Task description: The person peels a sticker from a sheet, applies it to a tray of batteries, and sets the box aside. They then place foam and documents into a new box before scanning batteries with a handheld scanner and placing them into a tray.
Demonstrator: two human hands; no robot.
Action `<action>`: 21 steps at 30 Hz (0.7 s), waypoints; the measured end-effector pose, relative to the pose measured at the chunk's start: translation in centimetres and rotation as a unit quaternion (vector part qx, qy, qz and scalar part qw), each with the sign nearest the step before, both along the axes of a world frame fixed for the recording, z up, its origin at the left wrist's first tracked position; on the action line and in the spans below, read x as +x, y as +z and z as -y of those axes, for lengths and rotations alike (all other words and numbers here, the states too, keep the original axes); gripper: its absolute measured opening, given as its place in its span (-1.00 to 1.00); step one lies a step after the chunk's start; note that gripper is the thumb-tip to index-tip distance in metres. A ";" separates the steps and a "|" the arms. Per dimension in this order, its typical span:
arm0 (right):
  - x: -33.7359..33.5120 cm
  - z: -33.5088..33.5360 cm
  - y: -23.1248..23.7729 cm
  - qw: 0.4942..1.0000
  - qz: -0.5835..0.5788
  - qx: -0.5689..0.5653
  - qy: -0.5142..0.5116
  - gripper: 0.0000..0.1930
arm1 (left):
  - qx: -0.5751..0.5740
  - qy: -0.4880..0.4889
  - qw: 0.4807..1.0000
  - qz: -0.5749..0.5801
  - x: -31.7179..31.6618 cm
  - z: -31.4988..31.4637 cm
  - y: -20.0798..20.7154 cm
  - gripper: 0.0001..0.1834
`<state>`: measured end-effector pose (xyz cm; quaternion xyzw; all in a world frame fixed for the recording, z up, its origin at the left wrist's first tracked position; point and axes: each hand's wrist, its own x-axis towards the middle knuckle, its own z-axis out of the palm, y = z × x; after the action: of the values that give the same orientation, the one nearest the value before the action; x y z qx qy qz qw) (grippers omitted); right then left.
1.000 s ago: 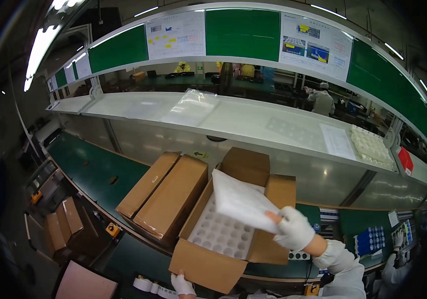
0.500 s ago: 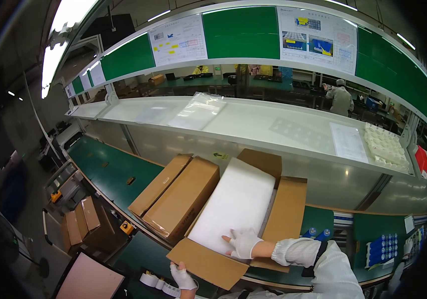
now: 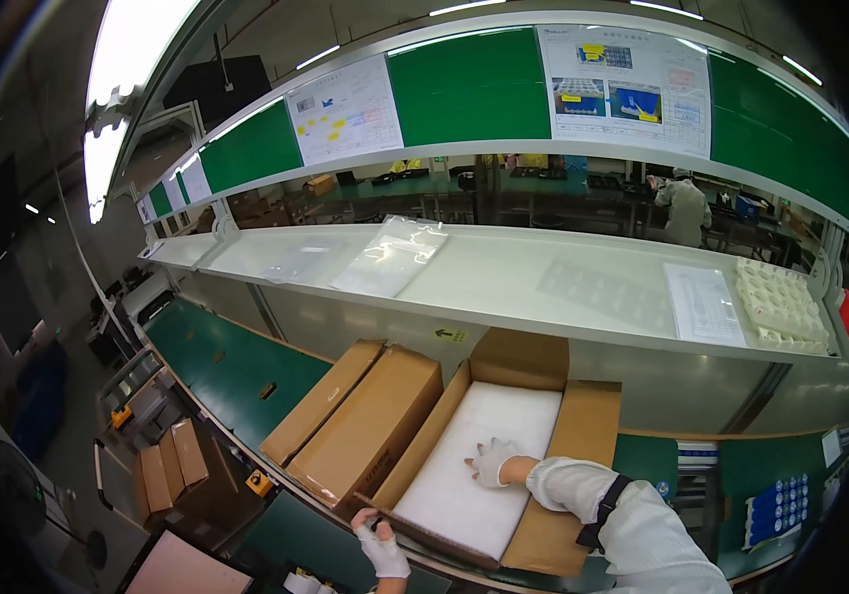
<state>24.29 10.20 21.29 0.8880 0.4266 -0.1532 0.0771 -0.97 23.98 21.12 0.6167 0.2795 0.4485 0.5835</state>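
Note:
An open cardboard box (image 3: 406, 465) stands on the bench with a white foam sheet (image 3: 464, 473) lying flat inside. My right hand (image 3: 493, 463), in a white fingerless glove, rests on the sheet with its fingers spread. At the box's near left corner, my left hand (image 3: 383, 547) curls its fingers around the edge of the near flap. The right flap (image 3: 586, 450) leans outward, and the far flap (image 3: 520, 354) stands up. What lies under the foam is hidden.
Two closed cardboard boxes (image 3: 366, 428) sit close on the left. More boxes (image 3: 173, 463) are on a cart beyond the bench. Blue cylindrical cells (image 3: 777, 510) stand at the right. Above runs a white shelf (image 3: 503, 272) with plastic bags (image 3: 392, 255) and a pale tray (image 3: 781, 305).
The foam sheet has gone down into the box and lies flatter. My right hand has moved farther in over it. The near flap now shows much narrower beside my left hand.

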 end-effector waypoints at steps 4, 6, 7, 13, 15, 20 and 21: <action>10.1 2.4 -1.1 0.961 -0.180 0.182 -0.102 -0.56 | 0.342 -0.119 0.910 -0.202 3.4 -0.1 0.5 -0.62; 13.7 4.5 1.8 0.941 0.000 0.268 -0.204 -0.55 | 0.501 -0.110 0.783 -0.353 3.9 0.0 -2.5 -0.62; 14.4 5.1 3.4 0.918 0.127 0.267 -0.266 -0.53 | 0.486 -0.113 0.787 -0.363 3.7 -0.4 -3.6 -0.62; 20.5 11.7 -3.5 0.823 0.101 0.304 -0.470 -0.48 | 0.379 0.075 0.864 -0.324 3.2 0.6 -0.3 -0.25; 23.0 13.4 -3.9 0.801 0.024 0.392 -0.451 -0.48 | 0.261 0.120 0.912 -0.294 3.5 -0.5 -0.5 -0.27; 21.0 12.3 0.3 0.742 -0.146 0.544 -0.364 -0.47 | -0.310 -0.032 0.938 -0.151 1.9 -11.6 -13.2 -0.38; 14.0 8.7 7.9 0.899 -0.226 0.252 -0.278 -0.53 | -0.301 0.019 0.938 -0.172 0.5 -12.4 -12.7 -0.44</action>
<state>38.27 1.48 29.22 0.9017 0.1928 -0.2522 -0.2936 -0.51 36.33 8.45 0.4744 0.5090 0.2415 0.6765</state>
